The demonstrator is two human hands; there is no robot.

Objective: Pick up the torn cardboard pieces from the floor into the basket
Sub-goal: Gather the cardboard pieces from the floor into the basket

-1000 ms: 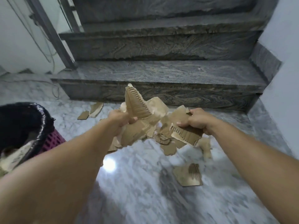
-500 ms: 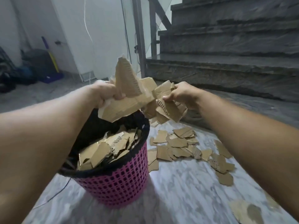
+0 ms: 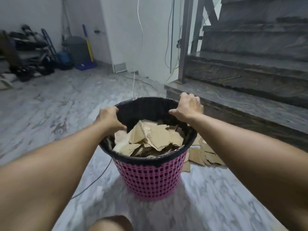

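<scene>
The pink plastic basket (image 3: 150,177), lined with a black bag (image 3: 143,107), stands on the marble floor (image 3: 50,104) and is heaped with torn cardboard pieces (image 3: 156,139) close to its rim. Both hands sit on that rim: the left hand (image 3: 109,120) on the near-left edge, thumb inside toward the cardboard, and the right hand (image 3: 187,106) on the far-right edge. Their fingers curl over the lined rim and appear to grasp it rather than any cardboard. More cardboard scraps (image 3: 202,155) lie on the floor just to the right of the basket, partly hidden behind the right forearm, at the foot of the stone stairs (image 3: 250,97).

The main risk seems to be spilling. The pile is loose and high, so tipping or jerking the basket could shed pieces back onto the floor. The bag is only folded over the rim, and a pull on it alone could slip it off the plastic. A thin cable (image 3: 93,180) runs along the floor beside the base and could snag if the basket is dragged.

The cardboard in the basket lies just below and between the two hands, touching neither clearly; the floor scraps are near the right arm, not in reach of the fingers as they stand.
</scene>
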